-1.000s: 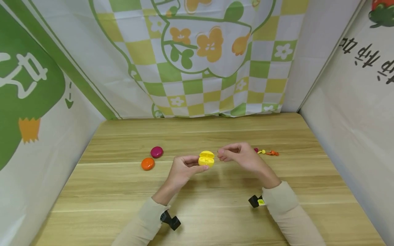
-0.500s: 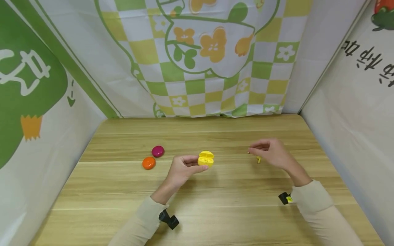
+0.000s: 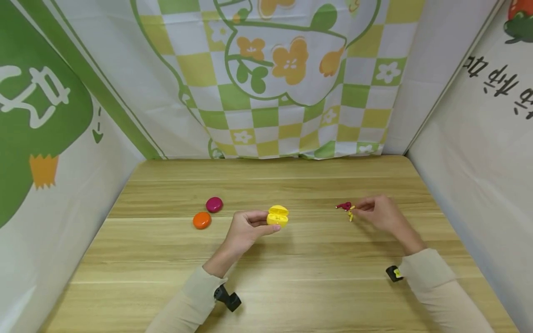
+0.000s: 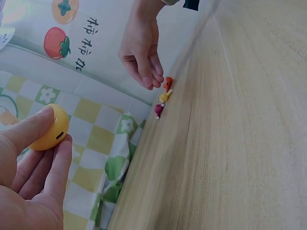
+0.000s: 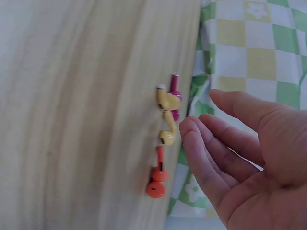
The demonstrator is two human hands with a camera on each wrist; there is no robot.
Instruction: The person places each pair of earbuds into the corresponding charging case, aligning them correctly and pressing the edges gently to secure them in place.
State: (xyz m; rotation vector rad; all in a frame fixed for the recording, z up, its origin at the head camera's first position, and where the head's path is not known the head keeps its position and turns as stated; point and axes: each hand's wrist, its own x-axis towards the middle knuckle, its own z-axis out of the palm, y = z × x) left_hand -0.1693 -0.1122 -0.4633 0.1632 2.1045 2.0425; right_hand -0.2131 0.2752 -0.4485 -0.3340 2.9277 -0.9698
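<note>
My left hand holds a small round yellow earbud case above the table, pinched between thumb and fingers, its lid raised. The left wrist view shows the closed outside of this case with a dark port. On the right, my right hand reaches down beside a row of earbuds, thumb apart from the fingers and nothing between them. Two yellow earbuds lie closest to its fingertips. Magenta earbuds sit partly behind them, and orange earbuds lie at the other end, hidden by the hand in the head view.
A magenta round case and an orange round case rest, lids down, on the wooden table left of my left hand. Printed fabric hangs behind the table's back edge, and white panels stand on both sides.
My right hand has gone from beside the yellow case rightward to the earbuds, then slightly farther right, uncovering the magenta ones. My left hand stays nearly still with the case.
</note>
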